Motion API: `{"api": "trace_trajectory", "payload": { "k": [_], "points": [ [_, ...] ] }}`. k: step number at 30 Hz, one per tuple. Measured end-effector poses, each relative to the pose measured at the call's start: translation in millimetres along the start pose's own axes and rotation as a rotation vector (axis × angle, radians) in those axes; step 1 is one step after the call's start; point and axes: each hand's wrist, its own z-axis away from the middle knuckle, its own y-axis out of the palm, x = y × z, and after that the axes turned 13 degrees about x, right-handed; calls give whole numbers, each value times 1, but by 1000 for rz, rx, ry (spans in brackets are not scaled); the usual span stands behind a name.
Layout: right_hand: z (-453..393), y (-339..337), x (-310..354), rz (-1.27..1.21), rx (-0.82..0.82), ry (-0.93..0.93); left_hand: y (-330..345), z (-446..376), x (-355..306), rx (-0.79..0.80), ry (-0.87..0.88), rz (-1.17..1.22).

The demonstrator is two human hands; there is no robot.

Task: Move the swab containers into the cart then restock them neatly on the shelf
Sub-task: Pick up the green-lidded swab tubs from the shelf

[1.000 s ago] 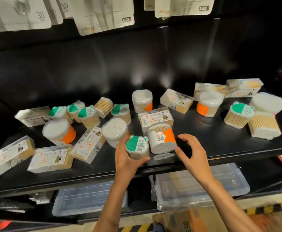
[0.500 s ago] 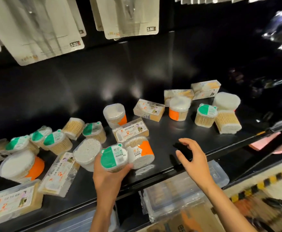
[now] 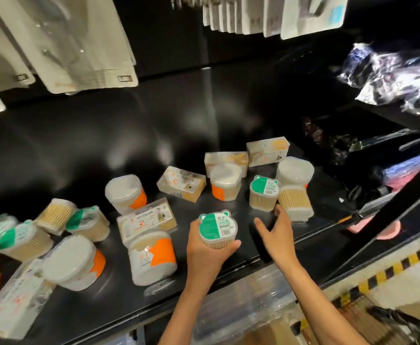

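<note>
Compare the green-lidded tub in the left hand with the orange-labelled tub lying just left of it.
The green-lidded tub is upright in the left hand; the orange-labelled tub lies tipped on the shelf. The first looks smaller, with ear-shaped lid corners; the second is round. Both hold swabs.

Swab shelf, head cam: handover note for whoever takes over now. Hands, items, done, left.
Left hand: shut on a green-lidded swab tub, held above the shelf's front edge.
Right hand: open, empty, fingers spread near the green-lidded tub and the clear tub of swabs at right.
Items: round tubs and flat boxes lie scattered over the shelf, several tipped on their sides.
Done: one tub picked up. No cart in view.
Left: nearly all containers to move, then restock neatly.
</note>
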Motion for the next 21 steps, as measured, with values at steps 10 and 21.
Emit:
{"api": "trace_trajectory", "payload": {
  "k": [10, 21],
  "points": [
    [-56, 6, 0, -137, -59, -50, 15, -22, 22, -74, -99, -106],
    [-87, 17, -15, -199, -97, -92, 9, -32, 40, -109, -147, -165]
  ]
}}
